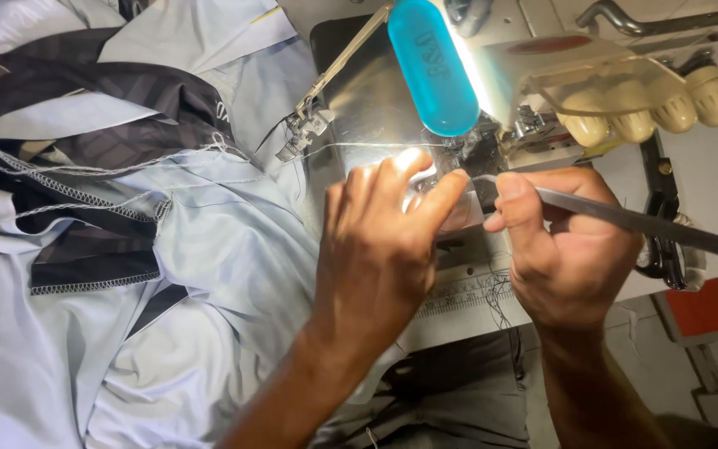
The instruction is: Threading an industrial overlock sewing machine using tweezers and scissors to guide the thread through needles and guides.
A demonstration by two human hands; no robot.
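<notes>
Fabric point(209, 249), pale blue with black panels and white overlock stitching, heaps over the whole left side of the sewing machine bed point(359, 91), so you have little free room there. Your left hand point(380, 249) reaches in from the lower middle, its fingers pressed together near the needle area point(467, 154), pinching something small under the glare; what exactly it pinches cannot be told. Your right hand point(563, 245) sits just beside it, at the front edge of the bed, closed on long metal tweezers point(625, 220) whose tip points left toward the needle area and whose far end runs off toward the right edge of view. A turquoise lamp cover point(432, 66) hangs above the bed, close over both hands, and its light washes out the metal plate beneath. Cream-coloured knobs point(650, 108) line the machine head at the upper right. A ruler strip point(467, 291) marks the front edge of the bed, with loose thread lying on it. Below that edge your lap in grey cloth point(450, 391) shows, and an orange patch point(700, 308) lies at the lower right.
</notes>
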